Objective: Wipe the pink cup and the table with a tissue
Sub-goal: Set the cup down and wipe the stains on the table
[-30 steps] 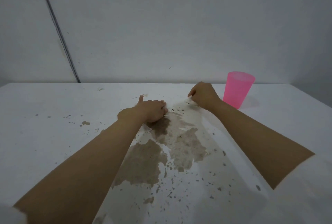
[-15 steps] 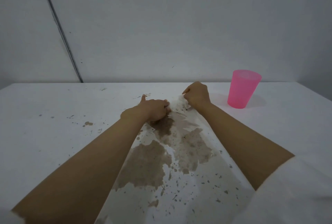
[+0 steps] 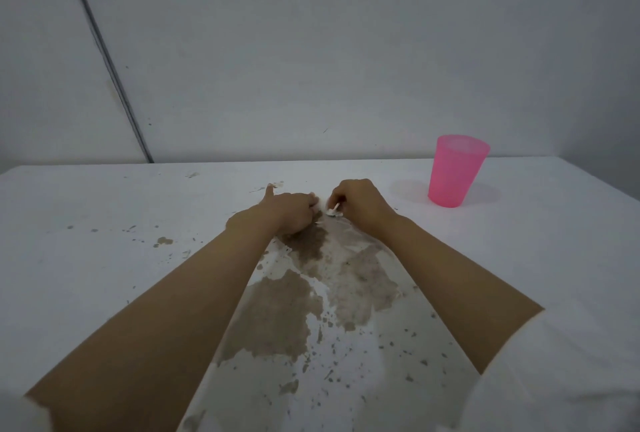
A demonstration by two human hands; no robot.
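While the right hand (image 3: 360,204) pinches a white tissue (image 3: 332,212) left of the translucent pink plastic cup (image 3: 453,172), the left hand (image 3: 287,213) is curled, grip unclear; brown stains (image 3: 287,310) cover the white tabletop (image 3: 86,258), so wiping seems barely begun.

Tissue (image 3: 331,212): only a white scrap shows, at 9 o'clock of the right hand (image 3: 360,204), whose fingers pinch it. Left hand (image 3: 287,211): fingers curled under, their hold hidden. Brown stain (image 3: 284,310) partly covered by the left forearm (image 3: 180,320). Counter (image 3: 104,223) cut off at 3, 6 and 9 o'clock.
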